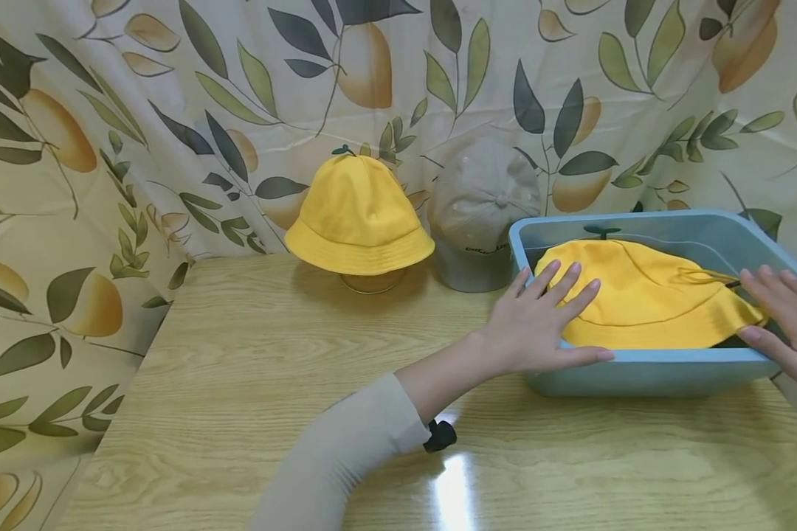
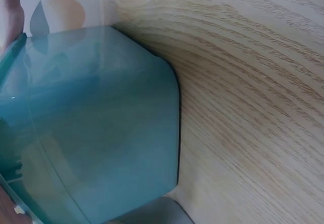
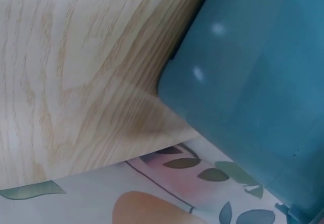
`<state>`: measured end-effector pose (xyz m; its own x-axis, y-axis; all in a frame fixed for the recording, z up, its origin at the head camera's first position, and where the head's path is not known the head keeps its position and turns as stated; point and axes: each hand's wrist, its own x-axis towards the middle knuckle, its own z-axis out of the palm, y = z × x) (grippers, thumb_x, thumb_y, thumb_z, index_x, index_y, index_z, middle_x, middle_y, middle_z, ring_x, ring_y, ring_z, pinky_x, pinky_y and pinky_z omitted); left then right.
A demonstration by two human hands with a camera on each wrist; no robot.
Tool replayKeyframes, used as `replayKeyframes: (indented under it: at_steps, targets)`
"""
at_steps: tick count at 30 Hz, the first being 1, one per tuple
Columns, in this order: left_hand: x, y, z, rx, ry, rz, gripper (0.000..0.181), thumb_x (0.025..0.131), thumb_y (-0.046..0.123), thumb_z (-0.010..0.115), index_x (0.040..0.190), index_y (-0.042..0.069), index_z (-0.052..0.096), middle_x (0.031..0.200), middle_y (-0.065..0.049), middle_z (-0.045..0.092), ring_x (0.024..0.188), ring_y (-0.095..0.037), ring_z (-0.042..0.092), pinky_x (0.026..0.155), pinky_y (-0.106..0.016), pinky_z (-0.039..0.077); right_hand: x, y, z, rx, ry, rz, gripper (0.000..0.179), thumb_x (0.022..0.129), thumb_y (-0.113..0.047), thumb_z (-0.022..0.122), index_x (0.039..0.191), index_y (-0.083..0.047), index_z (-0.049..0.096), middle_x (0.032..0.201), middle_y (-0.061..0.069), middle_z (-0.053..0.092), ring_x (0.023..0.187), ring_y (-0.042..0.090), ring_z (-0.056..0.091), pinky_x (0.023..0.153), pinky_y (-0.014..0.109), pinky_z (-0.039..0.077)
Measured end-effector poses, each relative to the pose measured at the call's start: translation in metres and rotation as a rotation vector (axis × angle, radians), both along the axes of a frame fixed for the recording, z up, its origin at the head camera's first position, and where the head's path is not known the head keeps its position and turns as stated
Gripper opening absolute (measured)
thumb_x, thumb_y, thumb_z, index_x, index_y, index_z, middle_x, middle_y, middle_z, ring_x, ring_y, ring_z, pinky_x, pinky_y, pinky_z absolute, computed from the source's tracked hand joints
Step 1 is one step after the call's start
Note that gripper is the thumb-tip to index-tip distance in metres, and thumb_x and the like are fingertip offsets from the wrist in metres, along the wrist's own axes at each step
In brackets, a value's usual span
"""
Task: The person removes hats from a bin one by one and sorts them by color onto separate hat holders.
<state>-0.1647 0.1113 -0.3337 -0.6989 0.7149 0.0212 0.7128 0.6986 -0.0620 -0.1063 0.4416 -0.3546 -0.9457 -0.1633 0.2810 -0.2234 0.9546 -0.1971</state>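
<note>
A blue plastic bin [image 1: 651, 369] stands at the right of the table, with a yellow bucket hat [image 1: 631, 295] lying inside it, a green sprout on its crown and a cord at its right. Over the bin's left front corner my left hand [image 1: 538, 324] is spread with straight fingers, some reaching over the hat's left side. At the right side of the bin my right hand [image 1: 793, 332] has its fingers extended, partly cut off by the frame edge. Both wrist views show mostly the bin's outer wall [image 2: 111, 123]; whether either hand presses the hat is hard to tell.
A second yellow bucket hat [image 1: 359, 214] sits on a stand at the back. Beside it, left of the bin, is a grey cap [image 1: 485, 199] on a holder. Patterned curtain [image 1: 239, 147] hangs behind the wooden table [image 1: 239, 383]. The bin is close to the table's right edge.
</note>
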Motion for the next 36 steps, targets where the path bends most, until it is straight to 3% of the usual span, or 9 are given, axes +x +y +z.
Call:
replayKeyframes:
  at_steps: [6, 12, 25, 36]
  targets:
    - [0.0, -0.006, 0.0, 0.011, 0.027, -0.016, 0.085, 0.085, 0.078, 0.022, 0.149, 0.033, -0.01, 0.158, 0.007, -0.01, 0.145, -0.015, -0.013, 0.118, -0.042, -0.001, -0.001, -0.001, 0.001, 0.027, 0.015, 0.029, 0.066, 0.1, -0.031, 0.04, 0.152, -0.011, 0.005, 0.156, 0.018, -0.002, 0.145, 0.025, -0.013, 0.115, 0.045, -0.014]
    - [0.001, -0.011, -0.001, 0.029, 0.044, -0.028, 0.085, 0.085, 0.078, 0.024, 0.15, 0.033, -0.007, 0.159, 0.006, -0.006, 0.146, -0.016, -0.01, 0.118, -0.043, 0.001, 0.0, -0.008, 0.005, 0.124, -0.011, -0.001, 0.068, 0.101, -0.04, 0.036, 0.152, -0.012, 0.001, 0.155, 0.021, -0.003, 0.144, 0.024, -0.016, 0.111, 0.053, -0.016]
    - [0.003, -0.019, -0.004, 0.061, 0.05, -0.044, 0.085, 0.085, 0.078, 0.026, 0.151, 0.032, -0.004, 0.159, 0.005, -0.003, 0.146, -0.017, -0.006, 0.118, -0.043, 0.004, 0.004, -0.018, 0.007, 0.228, -0.071, -0.055, 0.075, 0.1, -0.046, 0.033, 0.151, -0.009, -0.006, 0.154, 0.024, -0.006, 0.142, 0.027, -0.021, 0.111, 0.051, -0.018]
    - [0.009, -0.028, -0.004, 0.073, 0.06, -0.045, 0.085, 0.086, 0.077, 0.026, 0.152, 0.031, -0.002, 0.159, 0.004, -0.002, 0.146, -0.018, -0.008, 0.118, -0.044, 0.005, 0.009, -0.025, 0.008, 0.196, -0.057, -0.017, 0.074, 0.1, -0.042, 0.04, 0.152, -0.013, -0.003, 0.156, 0.019, -0.006, 0.143, 0.022, -0.019, 0.111, 0.053, -0.018]
